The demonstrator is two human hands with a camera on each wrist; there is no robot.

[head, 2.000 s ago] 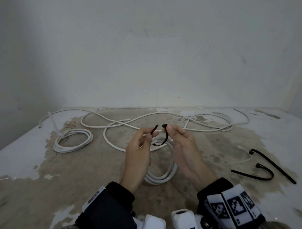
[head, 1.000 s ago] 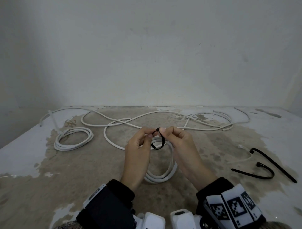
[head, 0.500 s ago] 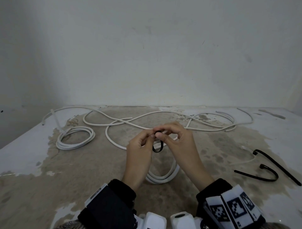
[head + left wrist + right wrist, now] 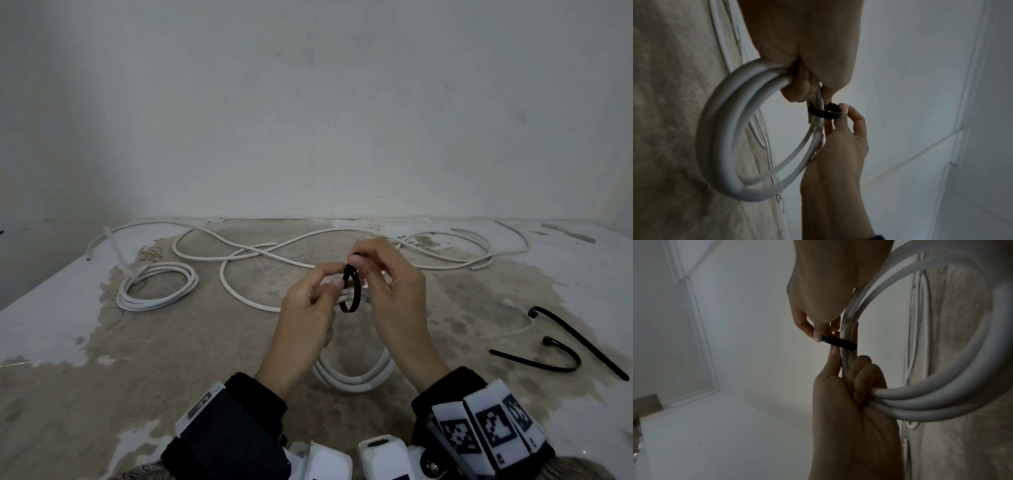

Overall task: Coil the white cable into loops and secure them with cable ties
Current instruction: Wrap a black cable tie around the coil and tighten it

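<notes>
The left hand [image 4: 305,318] grips the coiled white cable [image 4: 352,377]. The right hand [image 4: 394,294] pinches the black cable tie [image 4: 351,291] looped around that coil.

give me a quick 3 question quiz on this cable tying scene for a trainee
1. True or false: the black cable tie already forms a closed ring around the held white coil.
2. Which hand grips the coil's strands in its curled fingers? A) left hand B) right hand C) neither
3. How many spare black ties lie on the table at the right?

Key
1. True: the wrist views show it looped round the strands.
2. A; the right hand pinches the tie.
3. Two.
</notes>
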